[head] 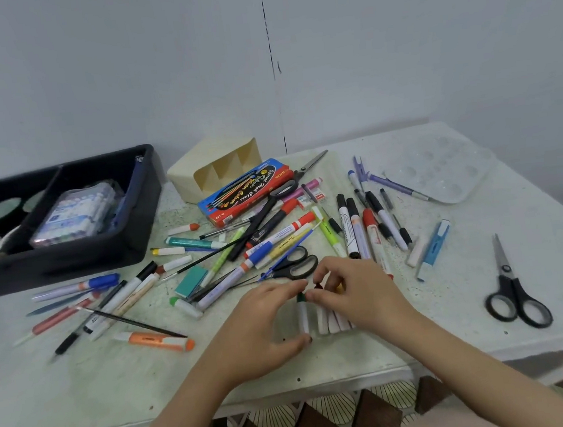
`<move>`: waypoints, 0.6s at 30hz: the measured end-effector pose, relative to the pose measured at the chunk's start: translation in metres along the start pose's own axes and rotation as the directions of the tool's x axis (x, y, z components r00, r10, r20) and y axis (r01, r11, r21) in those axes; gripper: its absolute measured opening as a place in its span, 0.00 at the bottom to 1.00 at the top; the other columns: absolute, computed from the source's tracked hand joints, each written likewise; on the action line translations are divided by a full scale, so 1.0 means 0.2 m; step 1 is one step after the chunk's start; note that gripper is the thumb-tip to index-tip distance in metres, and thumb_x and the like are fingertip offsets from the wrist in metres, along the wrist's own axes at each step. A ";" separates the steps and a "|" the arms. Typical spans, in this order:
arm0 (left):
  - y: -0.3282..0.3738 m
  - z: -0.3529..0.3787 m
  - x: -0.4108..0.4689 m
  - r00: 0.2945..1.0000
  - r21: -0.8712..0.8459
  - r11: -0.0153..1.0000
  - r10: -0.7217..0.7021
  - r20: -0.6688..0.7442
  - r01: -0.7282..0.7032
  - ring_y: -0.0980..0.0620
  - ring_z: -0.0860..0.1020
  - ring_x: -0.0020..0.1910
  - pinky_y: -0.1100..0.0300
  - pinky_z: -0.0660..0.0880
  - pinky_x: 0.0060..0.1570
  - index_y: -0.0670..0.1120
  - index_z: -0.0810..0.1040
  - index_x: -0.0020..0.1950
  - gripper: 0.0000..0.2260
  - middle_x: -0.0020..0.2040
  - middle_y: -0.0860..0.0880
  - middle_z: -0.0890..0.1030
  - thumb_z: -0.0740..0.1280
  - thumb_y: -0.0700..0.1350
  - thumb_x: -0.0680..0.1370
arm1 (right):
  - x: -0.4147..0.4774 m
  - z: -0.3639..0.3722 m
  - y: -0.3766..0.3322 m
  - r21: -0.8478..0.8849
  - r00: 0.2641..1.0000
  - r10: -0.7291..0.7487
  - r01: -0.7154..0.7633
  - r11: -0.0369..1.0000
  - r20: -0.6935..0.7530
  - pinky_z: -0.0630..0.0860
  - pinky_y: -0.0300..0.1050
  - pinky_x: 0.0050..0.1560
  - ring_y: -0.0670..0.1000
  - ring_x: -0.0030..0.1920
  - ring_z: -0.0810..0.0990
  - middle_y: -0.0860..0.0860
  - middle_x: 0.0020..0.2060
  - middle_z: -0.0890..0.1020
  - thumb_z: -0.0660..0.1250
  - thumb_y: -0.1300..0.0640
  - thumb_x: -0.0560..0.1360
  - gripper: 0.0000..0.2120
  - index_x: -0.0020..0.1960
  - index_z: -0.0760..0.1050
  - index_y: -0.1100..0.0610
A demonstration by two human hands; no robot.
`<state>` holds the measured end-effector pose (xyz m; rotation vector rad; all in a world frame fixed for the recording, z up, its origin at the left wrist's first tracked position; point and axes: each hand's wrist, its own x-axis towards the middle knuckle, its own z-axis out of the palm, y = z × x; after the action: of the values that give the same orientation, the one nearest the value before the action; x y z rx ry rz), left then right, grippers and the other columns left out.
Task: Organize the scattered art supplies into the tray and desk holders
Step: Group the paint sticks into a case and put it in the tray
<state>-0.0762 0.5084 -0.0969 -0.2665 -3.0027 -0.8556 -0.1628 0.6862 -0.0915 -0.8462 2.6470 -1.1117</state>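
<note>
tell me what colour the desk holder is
The desk holder is cream; head view shows it.

Both bare forearms reach forward from the lower edge and converge toward the middle. The left hand [270, 321] lies palm-down with the wrist straight. Its fingers are curled, the forefinger at the far end and the thumb at the near end of a small white tube with a dark green cap [302, 314], spanning it lengthwise. The right hand [356, 295] arches just beside it, knuckles up and fingers bent downward. Its fingertips [312, 295] appear to pinch that same cap, though the palm hides the grip. The two hands nearly touch.
</note>
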 end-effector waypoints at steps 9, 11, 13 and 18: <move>-0.04 0.06 -0.03 0.994 -0.135 0.987 -0.096 -0.060 0.087 0.68 0.66 0.65 0.59 0.67 0.65 0.66 0.63 0.67 0.30 0.65 0.65 0.69 0.67 0.63 0.66 | -0.03 -0.02 0.00 -0.152 0.983 -0.117 0.138 0.979 0.143 0.70 0.37 0.46 0.39 0.43 0.71 0.40 0.42 0.73 0.65 0.47 0.75 0.15 0.62 0.74 0.42; -0.04 0.07 -0.03 0.992 -0.140 0.986 -0.101 -0.069 0.091 0.67 0.66 0.65 0.57 0.68 0.66 0.65 0.63 0.68 0.31 0.65 0.65 0.69 0.67 0.64 0.67 | -0.04 -0.02 0.01 -0.158 0.981 -0.131 0.154 0.975 0.145 0.72 0.39 0.48 0.39 0.45 0.72 0.41 0.44 0.74 0.66 0.46 0.75 0.16 0.62 0.74 0.42; -0.04 0.08 -0.03 0.992 -0.164 0.982 -0.105 -0.075 0.092 0.66 0.67 0.65 0.56 0.68 0.66 0.65 0.64 0.67 0.30 0.65 0.64 0.70 0.67 0.63 0.66 | -0.05 -0.02 0.01 -0.157 0.979 -0.137 0.160 0.975 0.153 0.73 0.42 0.50 0.41 0.49 0.73 0.42 0.47 0.74 0.66 0.44 0.74 0.17 0.62 0.74 0.43; -0.02 0.07 -0.05 0.983 -0.269 0.958 -0.135 -0.124 0.098 0.68 0.70 0.63 0.57 0.69 0.65 0.64 0.65 0.65 0.30 0.62 0.66 0.73 0.71 0.60 0.65 | -0.07 -0.02 0.01 -0.185 0.973 -0.166 0.195 0.963 0.157 0.71 0.39 0.52 0.41 0.52 0.72 0.42 0.53 0.72 0.66 0.43 0.74 0.20 0.65 0.73 0.44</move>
<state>-0.0675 0.5113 -0.1121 -0.0261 -2.7944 -1.2284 -0.1533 0.6977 -0.0917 -1.1792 2.6354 -0.7952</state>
